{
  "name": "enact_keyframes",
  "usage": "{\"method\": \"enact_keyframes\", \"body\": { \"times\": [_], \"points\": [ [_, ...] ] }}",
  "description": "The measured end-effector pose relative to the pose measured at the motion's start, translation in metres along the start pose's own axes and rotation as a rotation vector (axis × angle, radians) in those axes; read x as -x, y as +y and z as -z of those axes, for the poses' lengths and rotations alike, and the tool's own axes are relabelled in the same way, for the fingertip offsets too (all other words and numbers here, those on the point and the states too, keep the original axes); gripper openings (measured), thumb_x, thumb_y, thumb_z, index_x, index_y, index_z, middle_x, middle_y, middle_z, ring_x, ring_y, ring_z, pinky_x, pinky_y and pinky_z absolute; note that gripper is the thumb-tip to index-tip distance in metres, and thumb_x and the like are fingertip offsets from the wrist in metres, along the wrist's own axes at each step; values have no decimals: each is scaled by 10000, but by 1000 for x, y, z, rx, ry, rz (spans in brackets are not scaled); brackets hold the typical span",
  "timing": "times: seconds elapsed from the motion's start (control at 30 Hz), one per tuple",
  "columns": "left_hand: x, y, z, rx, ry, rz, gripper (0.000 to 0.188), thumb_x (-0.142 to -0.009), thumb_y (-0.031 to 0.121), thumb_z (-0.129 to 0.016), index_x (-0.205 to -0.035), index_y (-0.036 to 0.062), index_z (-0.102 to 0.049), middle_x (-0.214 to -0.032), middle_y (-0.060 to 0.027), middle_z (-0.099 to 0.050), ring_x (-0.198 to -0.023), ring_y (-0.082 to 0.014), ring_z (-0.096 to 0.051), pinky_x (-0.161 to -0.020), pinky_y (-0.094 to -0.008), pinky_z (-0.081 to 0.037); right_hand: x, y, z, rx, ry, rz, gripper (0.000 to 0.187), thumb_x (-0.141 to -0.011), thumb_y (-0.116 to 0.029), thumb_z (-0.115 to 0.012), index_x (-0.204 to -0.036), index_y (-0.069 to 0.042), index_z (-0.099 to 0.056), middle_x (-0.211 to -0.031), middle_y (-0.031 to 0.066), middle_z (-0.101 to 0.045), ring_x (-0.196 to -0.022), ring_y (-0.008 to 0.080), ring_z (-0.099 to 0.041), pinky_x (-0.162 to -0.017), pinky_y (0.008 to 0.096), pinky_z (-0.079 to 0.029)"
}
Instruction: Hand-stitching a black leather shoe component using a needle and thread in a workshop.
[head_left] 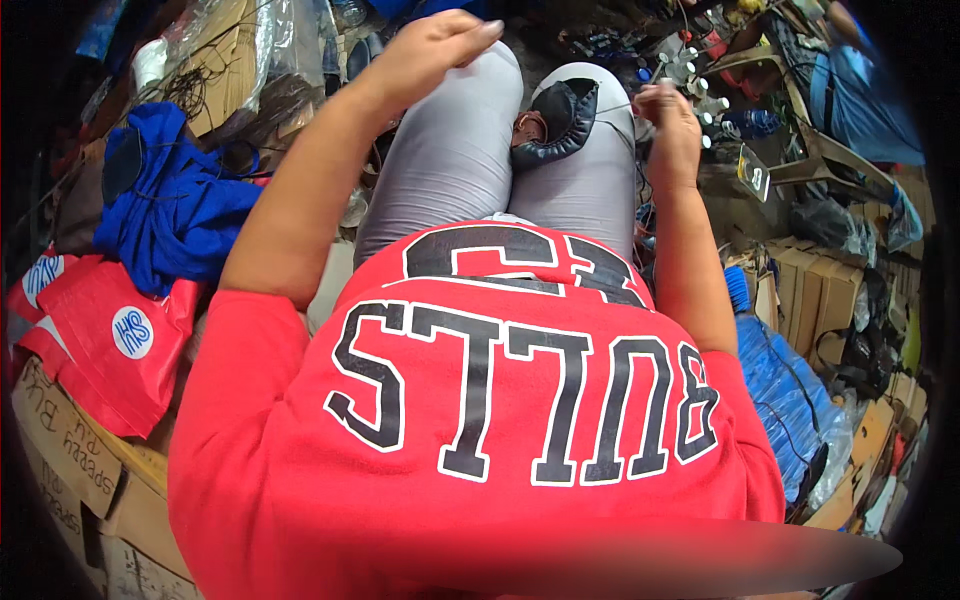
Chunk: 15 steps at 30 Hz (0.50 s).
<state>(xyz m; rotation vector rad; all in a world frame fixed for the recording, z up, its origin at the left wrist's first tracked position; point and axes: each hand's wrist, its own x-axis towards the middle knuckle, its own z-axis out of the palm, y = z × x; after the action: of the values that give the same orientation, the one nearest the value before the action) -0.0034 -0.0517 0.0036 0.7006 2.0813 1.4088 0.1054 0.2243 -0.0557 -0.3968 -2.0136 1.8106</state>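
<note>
A black, glossy piece with a gathered, padded edge, resembling a shoe upper [566, 128], rests across my grey-clad thighs near the knees. Its brownish inside shows on the left. My right hand [673, 122] is raised beside the right knee, its slightly blurred fingers pinched together. A thin thread [622, 107] runs from the black piece toward those fingers. Above the left knee is my left hand [436, 52], apart from the piece, its fingers curled and the thumb side pointing right. Whatever it may hold is too small to make out.
Blue cloth [175, 205] and a red plastic bag [130, 340] lie at left, above cardboard boxes [75, 440]. Right of my knees stand several white-capped bottles [708, 105] and a brown plastic chair [820, 150]. Blue plastic sheeting [790, 410] and stacked cardboard [815, 295] lie lower right.
</note>
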Motion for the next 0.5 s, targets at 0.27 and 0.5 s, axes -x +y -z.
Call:
{"method": "enact_keyframes", "body": {
  "times": [0.27,0.5],
  "points": [
    [-26,-32,-11,1309,-270,-11,465,-955,329,-421,-539,128,-376,-517,7,-308,-481,-123,-324,-687,-306,-397,23,-33,-6,-976,-366,-462,467,-965,-403,-357,-587,-130,-331,-523,-20,-284,-518,127,-267,-672,319,-347],
    [-26,-44,25,704,92,-37,281,-942,240,-466,-844,33,-629,-889,-135,-650,-717,-227,-633,-654,-337,-517,32,-21,63,-336,-406,-513,333,-913,-290,-537,-1125,-36,-566,-1105,146,-597,-955,239,-580,-873,367,-437]
  ]
}}
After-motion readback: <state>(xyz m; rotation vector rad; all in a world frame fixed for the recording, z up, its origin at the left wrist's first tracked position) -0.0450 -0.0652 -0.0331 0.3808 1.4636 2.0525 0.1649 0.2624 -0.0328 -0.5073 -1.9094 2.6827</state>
